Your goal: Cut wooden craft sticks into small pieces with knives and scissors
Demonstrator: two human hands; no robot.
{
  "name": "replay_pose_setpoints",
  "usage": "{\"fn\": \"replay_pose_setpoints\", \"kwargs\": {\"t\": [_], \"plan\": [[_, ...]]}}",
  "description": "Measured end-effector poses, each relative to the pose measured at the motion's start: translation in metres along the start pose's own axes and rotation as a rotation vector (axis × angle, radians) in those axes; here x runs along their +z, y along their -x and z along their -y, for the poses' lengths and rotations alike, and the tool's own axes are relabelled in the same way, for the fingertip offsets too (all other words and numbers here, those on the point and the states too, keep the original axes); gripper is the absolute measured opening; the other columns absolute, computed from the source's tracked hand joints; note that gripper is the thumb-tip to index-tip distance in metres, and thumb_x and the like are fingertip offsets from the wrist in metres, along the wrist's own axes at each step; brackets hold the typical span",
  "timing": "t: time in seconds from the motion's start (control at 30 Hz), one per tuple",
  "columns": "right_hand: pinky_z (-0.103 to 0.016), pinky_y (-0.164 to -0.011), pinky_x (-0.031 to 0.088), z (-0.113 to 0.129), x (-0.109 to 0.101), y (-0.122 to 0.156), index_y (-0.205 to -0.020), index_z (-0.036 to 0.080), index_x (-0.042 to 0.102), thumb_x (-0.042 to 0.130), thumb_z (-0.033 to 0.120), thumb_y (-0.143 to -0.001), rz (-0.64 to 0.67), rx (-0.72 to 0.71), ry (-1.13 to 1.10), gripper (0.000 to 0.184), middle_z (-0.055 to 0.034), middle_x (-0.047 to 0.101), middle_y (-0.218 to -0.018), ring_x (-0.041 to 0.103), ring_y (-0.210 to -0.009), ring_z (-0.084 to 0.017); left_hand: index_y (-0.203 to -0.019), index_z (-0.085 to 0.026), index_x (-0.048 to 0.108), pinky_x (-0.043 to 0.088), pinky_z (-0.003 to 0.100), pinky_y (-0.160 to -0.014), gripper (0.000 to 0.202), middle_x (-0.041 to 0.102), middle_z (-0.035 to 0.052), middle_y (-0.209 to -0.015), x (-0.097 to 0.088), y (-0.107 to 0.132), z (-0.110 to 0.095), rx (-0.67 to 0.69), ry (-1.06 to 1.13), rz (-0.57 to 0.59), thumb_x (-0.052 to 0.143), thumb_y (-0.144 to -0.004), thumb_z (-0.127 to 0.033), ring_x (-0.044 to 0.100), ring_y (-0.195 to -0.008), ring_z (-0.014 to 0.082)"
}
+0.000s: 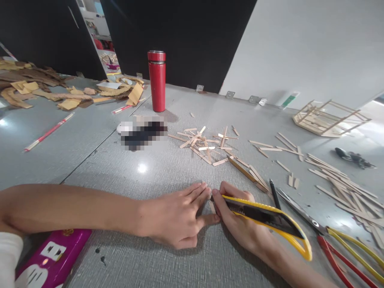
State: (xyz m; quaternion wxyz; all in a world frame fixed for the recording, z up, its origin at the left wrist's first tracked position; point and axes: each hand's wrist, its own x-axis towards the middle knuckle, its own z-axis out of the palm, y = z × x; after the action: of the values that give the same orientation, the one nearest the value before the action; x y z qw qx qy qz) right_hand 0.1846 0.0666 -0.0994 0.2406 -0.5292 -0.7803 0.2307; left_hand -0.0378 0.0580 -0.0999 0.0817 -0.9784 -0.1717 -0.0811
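My right hand (pixel 240 224) grips a yellow and black utility knife (pixel 267 216), its tip pointing left and down at the grey table. My left hand (pixel 180 216) lies flat beside it, fingers stretched out and pressing on a small wooden stick piece (pixel 212 207) that is mostly hidden between the fingertips and the knife tip. The two hands nearly touch at the knife tip.
Loose wooden sticks (pixel 204 146) are scattered across the table. A red flask (pixel 157 81) stands behind. A stick frame (pixel 327 118) sits far right. Scissors with red and yellow handles (pixel 333 240), a black pen (pixel 274 194), a pink box (pixel 48 256), cardboard scraps (pixel 36 86) lie around.
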Motion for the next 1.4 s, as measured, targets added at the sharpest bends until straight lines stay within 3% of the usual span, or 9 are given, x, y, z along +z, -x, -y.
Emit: {"fn": "replay_pose_setpoints", "kwargs": {"t": [0.3, 0.57, 0.9, 1.23, 1.4], "plan": [[-0.030, -0.056, 0.034, -0.005, -0.001, -0.003, -0.069, 0.026, 0.036, 0.048, 0.033, -0.104, 0.036, -0.097, 0.006, 0.038, 0.0061, 0.040, -0.061, 0.040, -0.055, -0.014, -0.154, -0.005, 0.047, 0.035, 0.051, -0.122, 0.064, 0.055, 0.0305, -0.148, -0.004, -0.002, -0.002, -0.012, -0.008, 0.034, 0.052, -0.102, -0.042, 0.050, -0.143, 0.0402], [-0.029, -0.058, 0.035, -0.016, -0.003, -0.003, -0.070, 0.025, 0.039, 0.051, 0.031, -0.104, 0.077, -0.132, -0.017, 0.036, 0.0061, 0.044, -0.063, 0.042, -0.057, -0.014, -0.155, -0.008, 0.047, 0.038, 0.053, -0.120, 0.062, 0.053, 0.0324, -0.149, -0.002, -0.002, -0.003, -0.023, 0.023, 0.034, 0.052, -0.102, -0.040, 0.048, -0.144, 0.0429], [-0.029, -0.054, 0.034, 0.001, -0.006, -0.007, -0.066, 0.027, 0.031, 0.046, 0.035, -0.104, 0.053, -0.103, -0.068, 0.041, 0.0074, 0.040, -0.057, 0.039, -0.051, -0.012, -0.157, -0.007, 0.044, 0.036, 0.053, -0.121, 0.067, 0.052, 0.0343, -0.149, -0.002, -0.001, -0.001, -0.010, 0.020, 0.042, 0.054, -0.100, -0.041, 0.046, -0.145, 0.0446], [-0.033, -0.061, 0.037, -0.005, -0.004, -0.003, -0.069, 0.025, 0.040, 0.049, 0.039, -0.102, 0.060, -0.068, -0.085, 0.037, 0.0046, 0.049, -0.062, 0.045, -0.056, -0.014, -0.157, -0.007, 0.044, 0.033, 0.053, -0.123, 0.065, 0.050, 0.0314, -0.152, -0.002, 0.000, -0.002, -0.006, 0.037, 0.030, 0.055, -0.100, -0.037, 0.047, -0.145, 0.0424], [-0.032, -0.059, 0.038, -0.007, -0.006, -0.008, -0.065, 0.025, 0.040, 0.055, 0.044, -0.099, 0.092, -0.046, -0.130, 0.041, 0.0069, 0.043, -0.058, 0.039, -0.053, -0.013, -0.156, -0.011, 0.045, 0.033, 0.053, -0.123, 0.064, 0.050, 0.0299, -0.153, -0.002, 0.000, 0.000, -0.004, 0.051, 0.045, 0.055, -0.100, -0.038, 0.043, -0.148, 0.0426]]}}
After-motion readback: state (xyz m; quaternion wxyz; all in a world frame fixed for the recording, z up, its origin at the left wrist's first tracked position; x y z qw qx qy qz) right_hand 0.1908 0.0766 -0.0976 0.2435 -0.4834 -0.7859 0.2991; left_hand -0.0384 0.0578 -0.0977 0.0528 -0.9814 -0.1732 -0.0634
